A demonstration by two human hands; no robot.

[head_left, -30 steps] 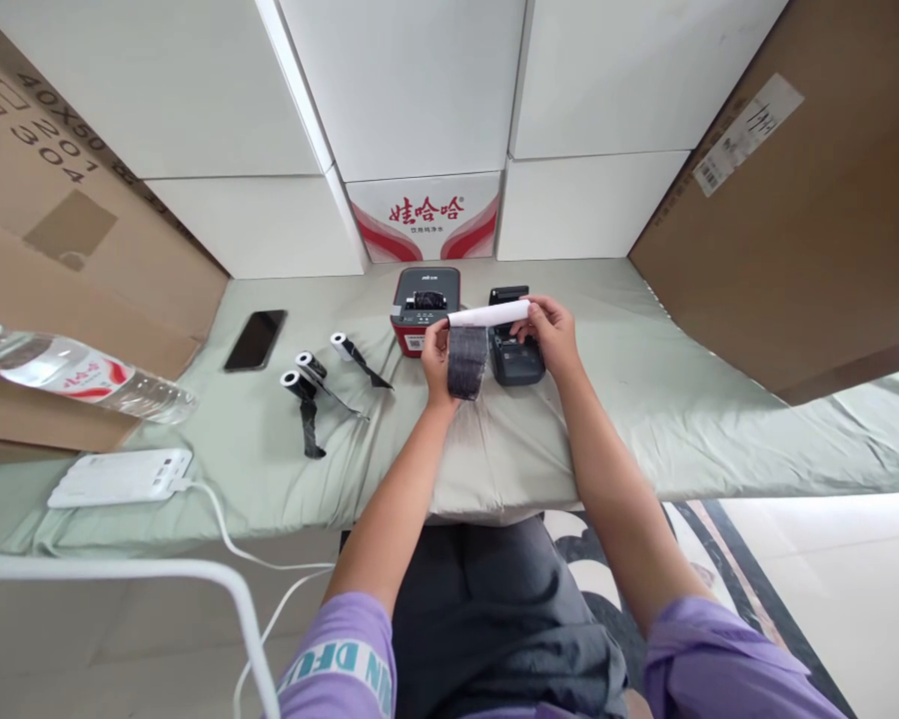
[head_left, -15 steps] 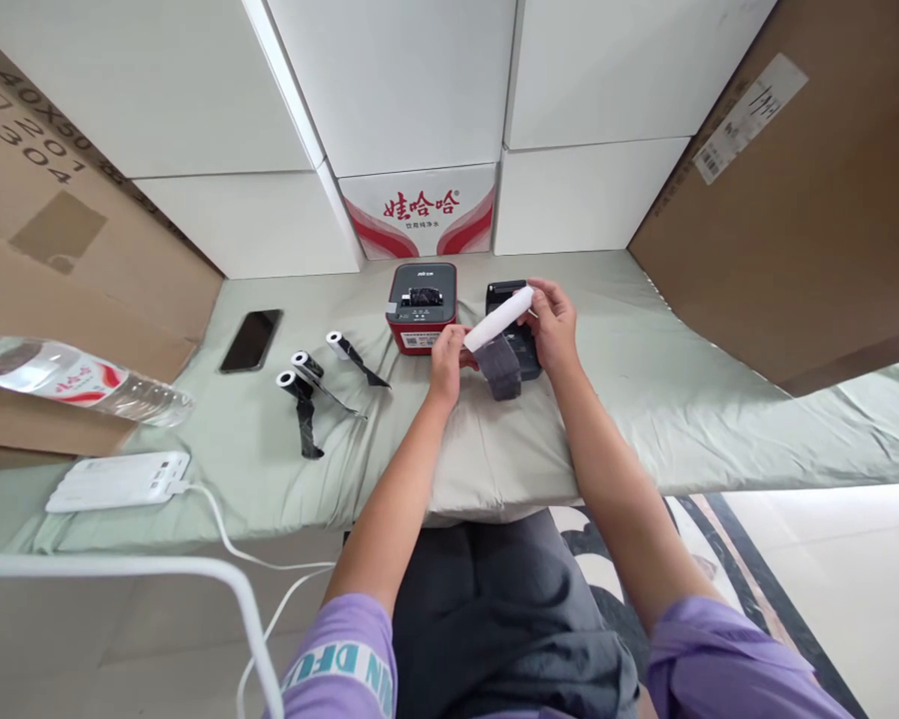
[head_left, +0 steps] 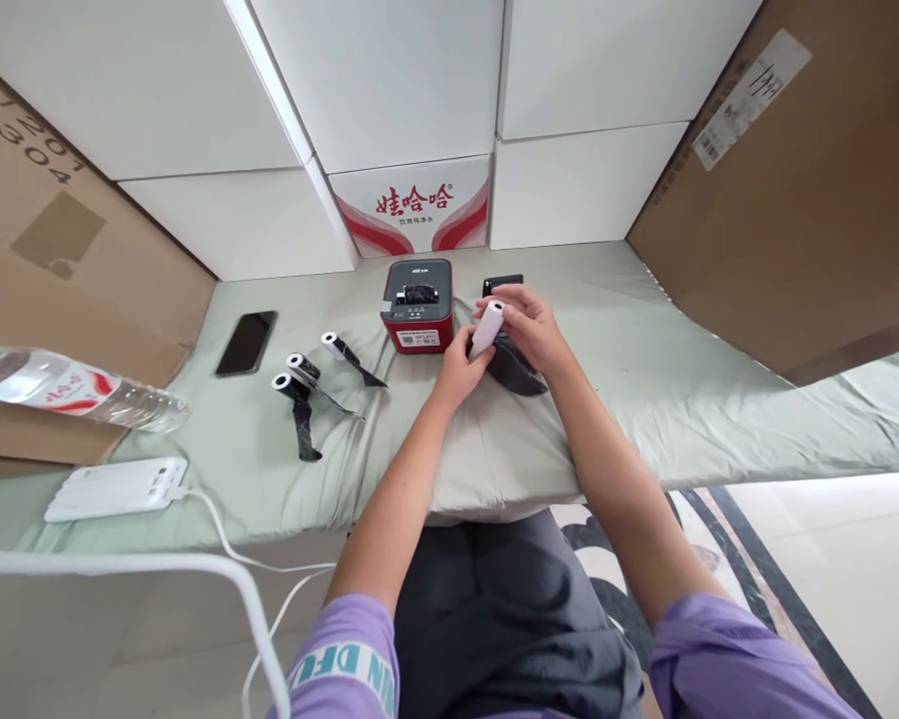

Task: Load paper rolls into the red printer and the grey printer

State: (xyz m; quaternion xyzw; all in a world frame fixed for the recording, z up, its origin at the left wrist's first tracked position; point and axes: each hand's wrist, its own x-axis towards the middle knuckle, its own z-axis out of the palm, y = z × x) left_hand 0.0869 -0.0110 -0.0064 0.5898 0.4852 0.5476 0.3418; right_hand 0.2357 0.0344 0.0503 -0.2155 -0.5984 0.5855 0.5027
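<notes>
**Head view: item count and grip**

We count two printers, red (head_left: 418,305) and black (head_left: 503,285), and three loose rolls (head_left: 304,371). We hold one white roll (head_left: 486,329) above the bed (head_left: 644,399): left hand (head_left: 460,367) closed on its lower end, right hand (head_left: 528,328) gripping its upper end.
</notes>
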